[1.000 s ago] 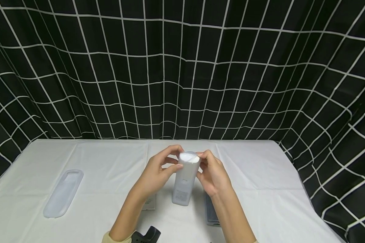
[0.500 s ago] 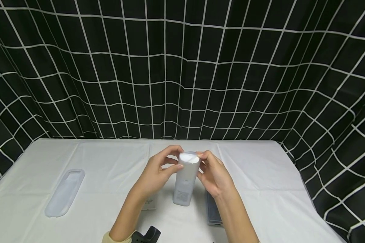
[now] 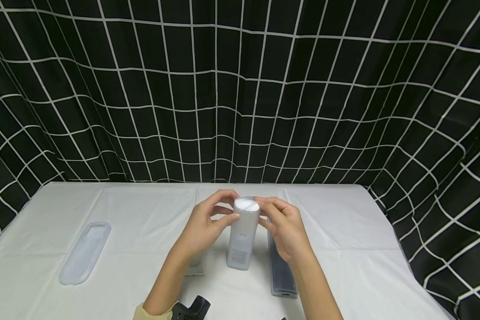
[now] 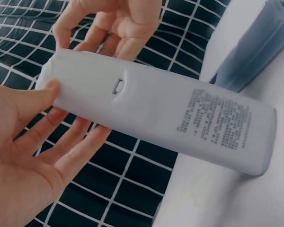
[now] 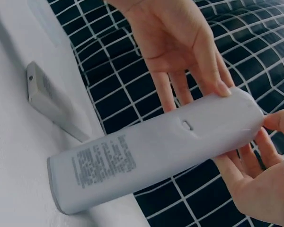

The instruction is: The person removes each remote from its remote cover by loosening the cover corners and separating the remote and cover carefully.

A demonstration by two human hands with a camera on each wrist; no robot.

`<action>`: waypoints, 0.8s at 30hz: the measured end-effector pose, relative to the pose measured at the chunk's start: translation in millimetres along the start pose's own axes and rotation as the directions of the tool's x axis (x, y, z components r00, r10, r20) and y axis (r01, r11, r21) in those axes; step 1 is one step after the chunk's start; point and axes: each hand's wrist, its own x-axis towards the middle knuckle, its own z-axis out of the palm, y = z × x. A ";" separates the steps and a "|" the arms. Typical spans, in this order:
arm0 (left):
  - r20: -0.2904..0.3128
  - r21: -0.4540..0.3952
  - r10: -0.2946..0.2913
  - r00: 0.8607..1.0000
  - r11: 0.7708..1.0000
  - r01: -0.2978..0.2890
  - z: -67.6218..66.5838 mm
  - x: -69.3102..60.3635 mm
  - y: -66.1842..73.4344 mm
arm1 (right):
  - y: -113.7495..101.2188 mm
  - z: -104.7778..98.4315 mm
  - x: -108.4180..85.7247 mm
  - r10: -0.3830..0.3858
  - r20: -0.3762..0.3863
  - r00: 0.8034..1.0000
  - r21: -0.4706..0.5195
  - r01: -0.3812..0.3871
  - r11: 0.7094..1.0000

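Observation:
A white remote control [image 3: 242,240] stands on its end on the table, its back with the battery-cover latch and printed label facing me. A thin translucent cover seems to edge it at top and bottom. My left hand [image 3: 206,226] grips its upper left side, thumb on the back and fingers behind, as the left wrist view shows. At the upper right corner, my right hand [image 3: 286,226] pinches the top edge with its fingertips. Whether those fingertips hold the remote itself or the cover's rim, I cannot tell.
A translucent silicone remote sleeve [image 3: 85,253] lies at the left on the white-covered table [image 3: 144,275]. Beside my right forearm lies a dark, blue-grey remote-shaped object [image 3: 283,278]. A small pale remote [image 5: 47,94] lies partly behind my left arm. Black grid-patterned cloth [image 3: 224,89] hangs behind the table.
My right hand has turned and risen a little at the top corner, uncovering more of the dark object. The remote control's top has shifted slightly left and up. My left hand keeps its grip.

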 end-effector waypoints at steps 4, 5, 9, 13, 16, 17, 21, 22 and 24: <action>-0.025 -0.004 0.022 0.999 1.000 -0.023 -0.1 1.2 -2.7 | 1.2 0.1 -0.5 -0.043 0.002 0.999 -0.065 0.043 0.997; -0.030 -0.009 0.026 0.999 1.000 -0.026 -0.2 1.5 -3.5 | 1.5 0.0 -0.7 -0.046 0.009 0.999 -0.074 0.046 0.996; -0.054 -0.044 0.048 0.997 0.998 -0.051 1.0 2.6 -7.3 | 2.6 -1.9 -1.3 -0.059 0.053 0.997 -0.069 0.063 0.996; -0.097 -0.060 0.073 0.993 0.995 -0.079 6.1 3.4 -10.5 | 3.6 -4.2 -1.0 -0.077 0.086 0.993 -0.047 0.081 0.996; -0.140 -0.065 0.062 0.988 0.995 -0.072 11.4 3.3 -12.2 | 3.8 -5.3 -0.6 -0.089 0.096 0.991 -0.042 0.093 0.995; -0.155 -0.067 0.056 0.986 0.996 -0.067 13.1 3.2 -12.7 | 4.0 -5.5 -0.4 -0.091 0.095 0.991 -0.040 0.096 0.995; -0.210 -0.074 0.043 0.977 0.995 -0.060 19.0 3.5 -15.5 | 5.4 -5.3 0.5 -0.094 0.077 0.993 -0.046 0.097 0.994; -0.221 -0.080 0.040 0.974 0.995 -0.060 20.4 3.8 -15.8 | 5.8 -5.4 0.9 -0.093 0.071 0.993 -0.049 0.097 0.994; -0.241 -0.089 0.034 0.970 0.994 -0.057 23.0 4.0 -16.0 | 6.5 -5.5 1.6 -0.092 0.055 0.994 -0.053 0.095 0.994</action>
